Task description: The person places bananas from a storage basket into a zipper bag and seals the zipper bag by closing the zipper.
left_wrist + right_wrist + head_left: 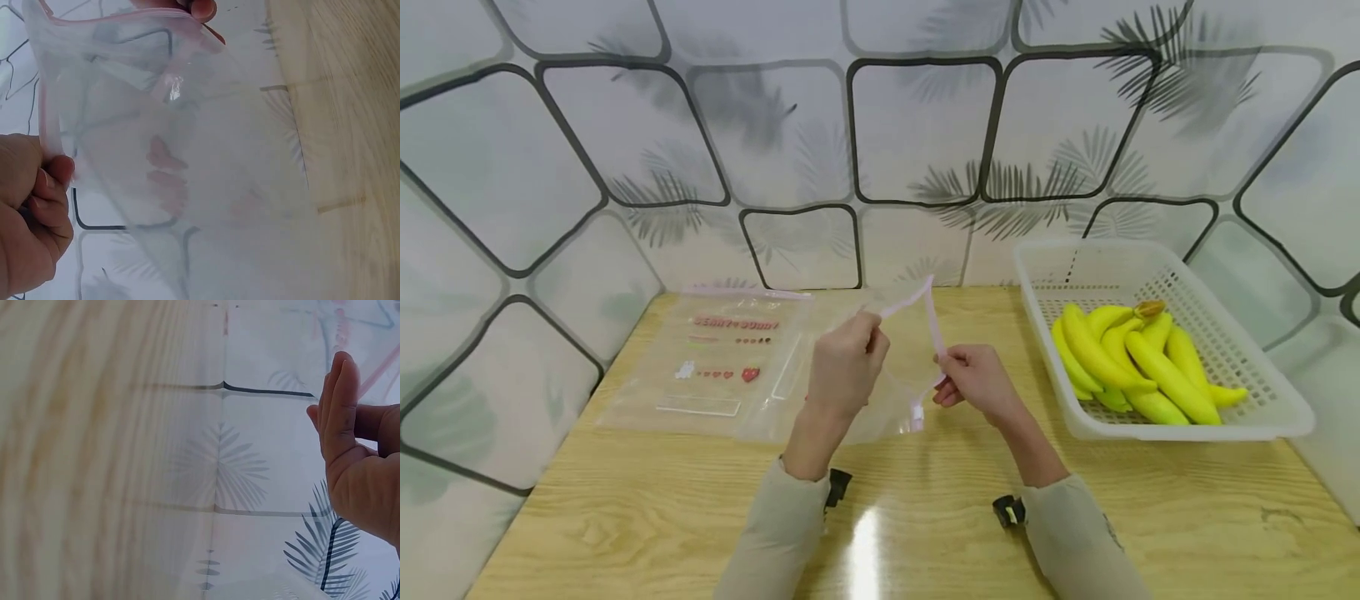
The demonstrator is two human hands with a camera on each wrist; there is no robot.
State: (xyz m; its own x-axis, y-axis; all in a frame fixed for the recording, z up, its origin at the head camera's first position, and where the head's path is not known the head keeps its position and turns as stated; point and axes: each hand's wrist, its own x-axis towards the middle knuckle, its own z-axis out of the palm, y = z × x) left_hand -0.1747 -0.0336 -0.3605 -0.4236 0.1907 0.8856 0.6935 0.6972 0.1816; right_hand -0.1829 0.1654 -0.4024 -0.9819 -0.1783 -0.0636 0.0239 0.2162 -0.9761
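Between my hands a clear zip bag (887, 421) with a pink zip edge is held up, its mouth spread apart. A white slider (917, 415) sits at the near end of the zip. My left hand (846, 362) grips the left side of the mouth with curled fingers; in the left wrist view the same hand (34, 212) pinches the pink rim. On the other side, my right hand (977, 382) pinches the rim between thumb and fingers. The right wrist view shows that hand (359, 444) at its right edge. Nothing shows inside the bag.
Another clear zip bag (640, 396) with red printed letters and hearts lies flat at the left. To the right, a white perforated basket (1187, 431) holds several yellow bananas (1082, 350). A patterned cloth wall (917, 133) stands behind the wooden table (625, 517).
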